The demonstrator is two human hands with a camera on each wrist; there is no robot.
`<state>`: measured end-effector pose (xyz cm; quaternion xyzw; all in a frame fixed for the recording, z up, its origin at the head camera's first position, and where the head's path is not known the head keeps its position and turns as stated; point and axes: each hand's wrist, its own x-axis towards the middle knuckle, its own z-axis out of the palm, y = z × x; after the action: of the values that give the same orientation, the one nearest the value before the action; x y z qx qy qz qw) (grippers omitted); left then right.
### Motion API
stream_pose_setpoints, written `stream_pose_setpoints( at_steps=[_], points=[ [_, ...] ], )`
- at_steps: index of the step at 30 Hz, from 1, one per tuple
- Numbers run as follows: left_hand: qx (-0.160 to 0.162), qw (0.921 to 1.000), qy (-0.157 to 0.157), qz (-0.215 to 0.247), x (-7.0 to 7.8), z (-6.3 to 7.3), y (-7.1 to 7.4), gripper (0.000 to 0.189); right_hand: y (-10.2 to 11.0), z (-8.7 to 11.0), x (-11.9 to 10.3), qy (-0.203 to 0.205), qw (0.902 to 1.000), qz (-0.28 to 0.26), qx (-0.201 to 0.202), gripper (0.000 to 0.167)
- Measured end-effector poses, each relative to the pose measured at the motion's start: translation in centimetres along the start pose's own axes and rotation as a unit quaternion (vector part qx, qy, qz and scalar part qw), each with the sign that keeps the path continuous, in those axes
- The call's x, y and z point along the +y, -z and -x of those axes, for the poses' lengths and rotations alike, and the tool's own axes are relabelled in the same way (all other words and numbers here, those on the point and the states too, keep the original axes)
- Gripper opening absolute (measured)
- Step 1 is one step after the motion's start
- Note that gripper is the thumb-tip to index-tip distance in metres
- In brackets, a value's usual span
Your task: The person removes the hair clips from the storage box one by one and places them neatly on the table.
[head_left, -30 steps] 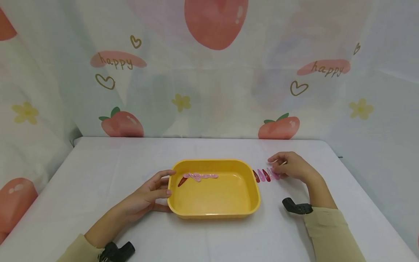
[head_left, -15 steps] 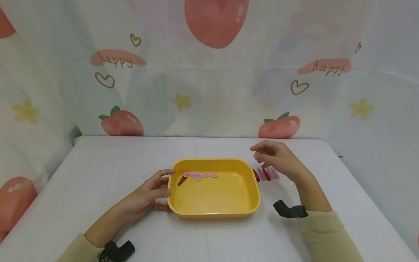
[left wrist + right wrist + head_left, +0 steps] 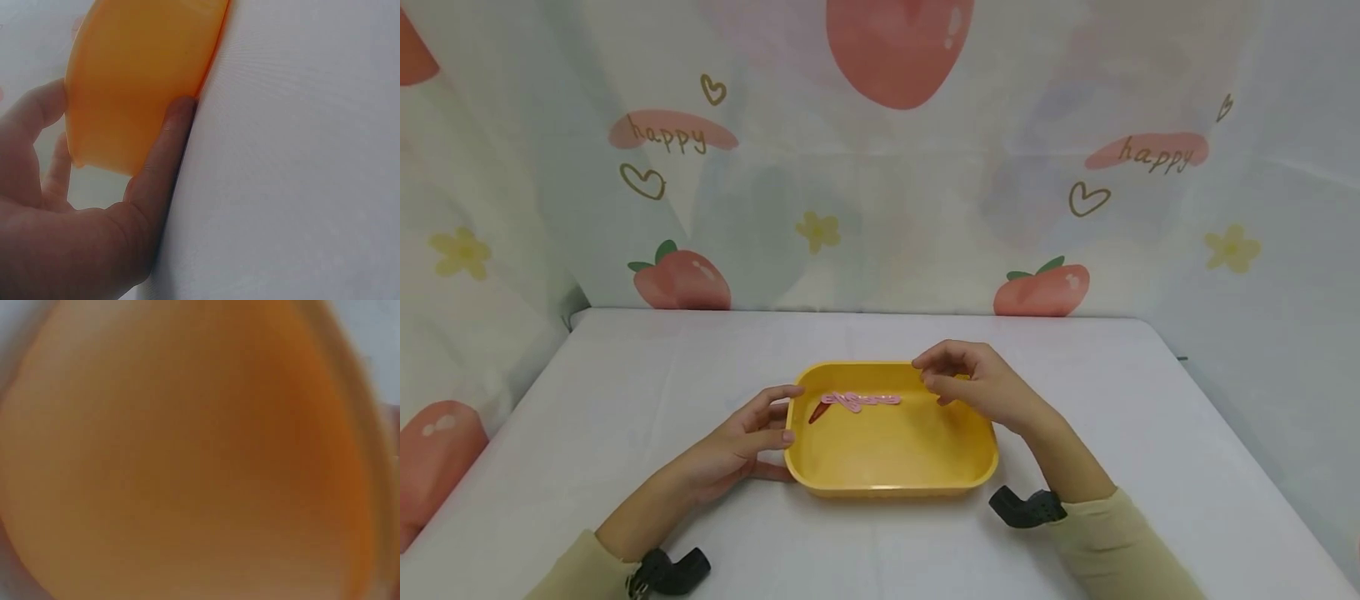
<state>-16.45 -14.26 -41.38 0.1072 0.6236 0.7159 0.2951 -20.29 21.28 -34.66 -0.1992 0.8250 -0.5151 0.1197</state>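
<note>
Evidently to stop it sliding, my left hand (image 3: 732,454) grips the yellow tray (image 3: 891,452); my right hand (image 3: 981,383) hovers above, whether holding anything I can't tell.

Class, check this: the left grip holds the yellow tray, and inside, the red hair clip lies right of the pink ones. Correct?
Not quite: the head view shows the red hair clip left of the pink hair clips. The left grip does hold the yellow tray, with the clips inside.

Passable along far edge of desk (image 3: 700,358) and across near rim of yellow tray (image 3: 887,446). Blocked at left rim by left grip (image 3: 733,450), far right corner by right grip (image 3: 983,382).
</note>
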Motion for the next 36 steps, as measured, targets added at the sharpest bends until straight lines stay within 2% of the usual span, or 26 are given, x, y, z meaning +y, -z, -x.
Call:
stream_pose_setpoints(
  at_steps=[7,13,21,32,36],
  points=[
    [0.003,1.0000,0.001,0.000,0.0,0.0,-0.1,0.060,-2.6,-0.9,0.4,0.023,0.9993,-0.007,-0.027,0.025],
    [0.002,1.0000,0.000,0.002,-0.2,0.1,-0.1,0.061,-4.0,-1.5,1.3,0.034,0.9978,0.040,-0.041,0.025],
    [0.008,0.9999,0.006,0.000,0.0,0.0,-0.2,0.061,-4.5,-1.4,1.7,0.037,0.9917,0.110,-0.056,0.027],
    [0.014,0.9998,0.013,-0.006,0.2,0.1,-0.2,0.060,-5.0,-1.3,2.0,0.002,0.9810,0.180,-0.073,0.038],
    [0.009,0.9999,0.011,-0.002,0.1,0.1,-0.2,0.060,-5.1,-1.3,1.9,0.021,0.9788,0.188,-0.078,0.038]
  ],
)
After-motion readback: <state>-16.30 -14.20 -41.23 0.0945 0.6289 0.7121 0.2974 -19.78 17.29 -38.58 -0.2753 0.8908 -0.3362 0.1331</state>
